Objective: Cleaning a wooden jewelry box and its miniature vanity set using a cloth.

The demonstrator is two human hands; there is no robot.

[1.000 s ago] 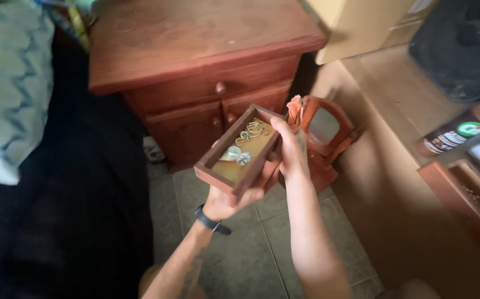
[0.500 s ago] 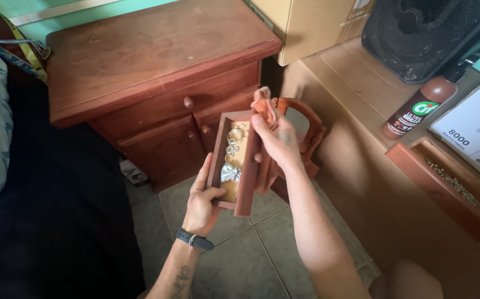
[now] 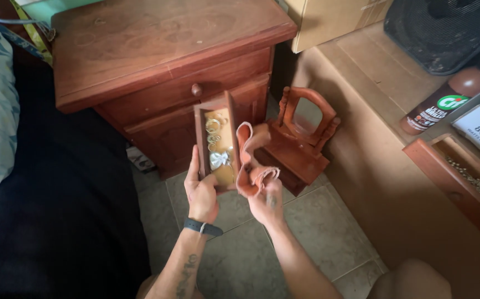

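Left hand [image 3: 202,191] holding drawer [image 3: 216,142], tiled floor [image 3: 306,221]

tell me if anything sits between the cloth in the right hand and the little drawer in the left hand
Nothing visible does. The right hand holds the orange cloth right beside the small wooden drawer gripped by the left hand; the cloth appears to touch its right wall.

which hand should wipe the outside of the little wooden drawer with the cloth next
Right, probably. The right hand already grips the orange cloth beside the small wooden drawer, while the left hand holds that drawer up.
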